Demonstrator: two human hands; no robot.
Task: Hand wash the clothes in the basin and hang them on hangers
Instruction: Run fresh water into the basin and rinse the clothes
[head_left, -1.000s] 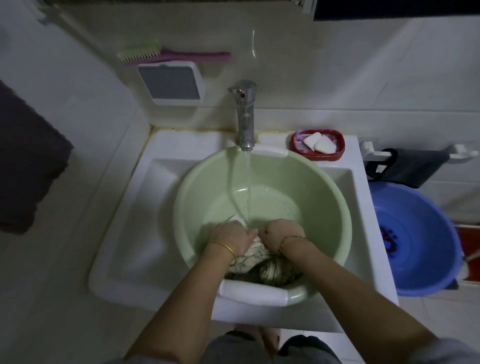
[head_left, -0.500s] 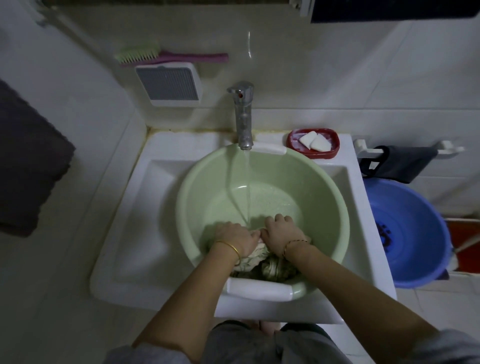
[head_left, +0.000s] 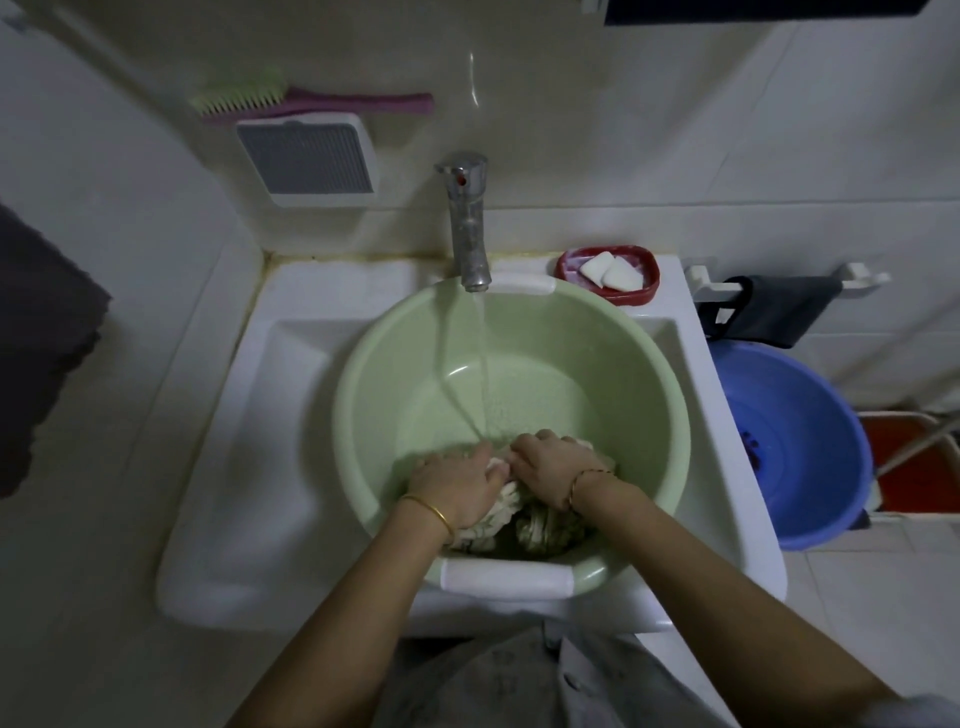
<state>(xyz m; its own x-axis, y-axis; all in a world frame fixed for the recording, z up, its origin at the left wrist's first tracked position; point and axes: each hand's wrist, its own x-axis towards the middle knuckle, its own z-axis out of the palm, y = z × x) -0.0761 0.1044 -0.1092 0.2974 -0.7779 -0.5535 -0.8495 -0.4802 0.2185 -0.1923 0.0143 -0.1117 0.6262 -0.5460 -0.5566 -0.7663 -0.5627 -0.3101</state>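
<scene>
Right hand (head_left: 550, 467) seemingly slid forward over cloth (head_left: 524, 519).

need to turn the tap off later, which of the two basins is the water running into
The green basin in the sink, right under the tap. The blue basin sits off to the right, outside the sink.

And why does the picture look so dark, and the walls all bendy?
In the head view the light is dim, so the green basin and the cloth under both hands look dull and grainy; a small glare streak shines on the wall tile above the tap; the wide lens curves the sink edges and tile lines.
</scene>
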